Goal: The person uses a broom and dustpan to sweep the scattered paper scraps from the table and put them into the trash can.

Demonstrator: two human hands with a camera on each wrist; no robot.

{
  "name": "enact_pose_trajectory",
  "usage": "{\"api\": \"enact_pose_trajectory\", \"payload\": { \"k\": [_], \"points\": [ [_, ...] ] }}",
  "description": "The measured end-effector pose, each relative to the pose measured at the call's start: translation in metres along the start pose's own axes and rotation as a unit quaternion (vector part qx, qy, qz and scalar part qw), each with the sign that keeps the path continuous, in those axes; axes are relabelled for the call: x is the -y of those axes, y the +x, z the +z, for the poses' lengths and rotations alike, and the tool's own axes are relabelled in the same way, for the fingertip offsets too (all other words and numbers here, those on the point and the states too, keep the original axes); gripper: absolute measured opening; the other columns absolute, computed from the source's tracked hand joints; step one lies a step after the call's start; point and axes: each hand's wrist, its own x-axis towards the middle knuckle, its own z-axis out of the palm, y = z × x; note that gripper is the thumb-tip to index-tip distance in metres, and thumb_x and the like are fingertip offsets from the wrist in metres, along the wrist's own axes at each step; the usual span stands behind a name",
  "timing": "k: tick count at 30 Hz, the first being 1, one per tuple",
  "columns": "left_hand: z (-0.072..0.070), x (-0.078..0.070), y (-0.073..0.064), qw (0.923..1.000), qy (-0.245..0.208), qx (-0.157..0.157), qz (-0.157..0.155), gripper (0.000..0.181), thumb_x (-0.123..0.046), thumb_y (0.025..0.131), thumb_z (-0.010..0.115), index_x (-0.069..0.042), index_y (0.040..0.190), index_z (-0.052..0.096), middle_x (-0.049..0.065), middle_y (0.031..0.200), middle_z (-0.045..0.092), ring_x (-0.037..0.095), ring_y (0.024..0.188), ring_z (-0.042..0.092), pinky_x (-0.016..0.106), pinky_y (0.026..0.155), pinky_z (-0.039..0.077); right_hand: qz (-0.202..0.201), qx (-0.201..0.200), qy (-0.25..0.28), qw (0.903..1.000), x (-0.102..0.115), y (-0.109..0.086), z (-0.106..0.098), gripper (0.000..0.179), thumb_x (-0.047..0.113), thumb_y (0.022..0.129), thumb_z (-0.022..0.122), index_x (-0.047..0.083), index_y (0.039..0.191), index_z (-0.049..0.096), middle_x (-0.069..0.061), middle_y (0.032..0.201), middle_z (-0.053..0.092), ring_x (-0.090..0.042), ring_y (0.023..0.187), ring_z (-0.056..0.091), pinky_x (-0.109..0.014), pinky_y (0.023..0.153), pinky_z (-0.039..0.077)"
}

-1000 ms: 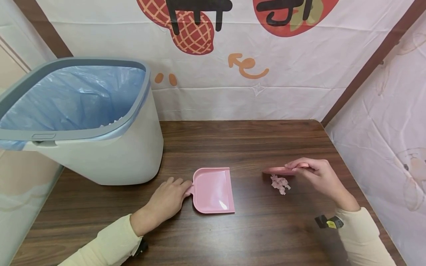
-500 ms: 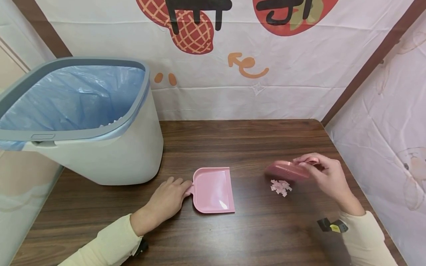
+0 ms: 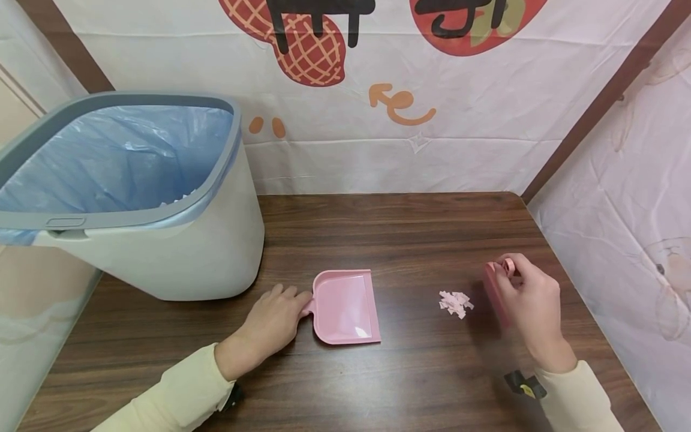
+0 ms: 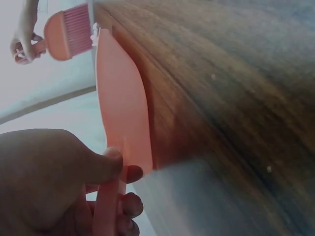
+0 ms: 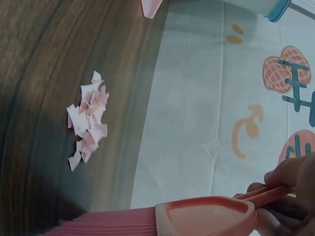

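Observation:
My left hand (image 3: pixel 274 321) grips the short handle of a pink dustpan (image 3: pixel 344 307), which lies on the table with its straight edge facing right. In the left wrist view the thumb and fingers wrap that handle. My right hand (image 3: pixel 534 309) holds a small pink hand brush (image 3: pixel 496 291) by its handle, bristles pointing down to the table. A little pile of pale pink paper scraps (image 3: pixel 456 304) lies between dustpan and brush, nearer the brush. From the right wrist, the bristles (image 5: pixel 113 222) show just beside the scraps (image 5: pixel 88 120).
A tall white bin (image 3: pixel 216 258) with a grey rim and blue liner bag (image 3: pixel 135 150) stands at the table's left, with some pale scraps inside. Dark wooden table (image 3: pixel 388 228) ends at a printed cloth (image 3: pixel 345 162) behind. Another cloth hangs at the right.
The right hand has swung the brush from behind the scraps round to their right side and turned it. The scraps lie slightly rearranged. Left hand and dustpan stay in place.

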Motion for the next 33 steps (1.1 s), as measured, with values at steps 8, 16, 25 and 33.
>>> {"api": "enact_pose_trajectory", "payload": {
  "k": [8, 16, 25, 33],
  "points": [
    [-0.010, -0.007, 0.009, 0.9994, 0.013, 0.032, -0.009, 0.007, -0.012, 0.094, 0.071, -0.009, 0.100, 0.068, 0.014, 0.084, 0.063, 0.036, 0.083, 0.058, 0.050, 0.075, 0.052, 0.004, -0.006, 0.001, 1.0000, 0.005, -0.003, 0.005, 0.009, -0.004, 0.086, 0.071, 0.005, 0.086, 0.067, -0.010, 0.076, 0.070, -0.026, 0.070, 0.068, -0.013, 0.064, 0.038],
    [-0.020, -0.016, 0.014, 0.9965, 0.049, 0.063, -0.024, 0.005, -0.011, 0.094, 0.070, -0.007, 0.097, 0.068, 0.016, 0.084, 0.063, 0.037, 0.084, 0.059, 0.049, 0.074, 0.052, 0.007, 0.005, 0.006, 0.9999, 0.022, -0.007, 0.016, 0.008, 0.000, 0.085, 0.075, 0.006, 0.087, 0.069, -0.008, 0.076, 0.071, -0.025, 0.071, 0.071, -0.030, 0.065, 0.043],
    [-0.020, -0.018, 0.016, 0.9959, 0.053, 0.068, -0.027, 0.004, -0.009, 0.092, 0.070, -0.008, 0.092, 0.067, 0.017, 0.084, 0.063, 0.038, 0.084, 0.059, 0.050, 0.072, 0.051, 0.025, 0.023, 0.044, 0.9985, 0.038, -0.009, 0.029, 0.011, 0.001, 0.089, 0.070, 0.011, 0.084, 0.066, -0.004, 0.075, 0.068, -0.019, 0.068, 0.064, -0.021, 0.065, 0.039],
    [-0.019, -0.016, 0.014, 0.9964, 0.044, 0.067, -0.026, 0.004, -0.006, 0.093, 0.068, -0.009, 0.090, 0.067, 0.019, 0.084, 0.063, 0.038, 0.083, 0.060, 0.050, 0.071, 0.052, 0.022, 0.036, 0.089, 0.9951, 0.050, -0.005, 0.040, 0.012, -0.001, 0.090, 0.071, 0.010, 0.085, 0.066, -0.001, 0.075, 0.065, -0.011, 0.057, 0.053, -0.013, 0.054, 0.040]
  ]
}}
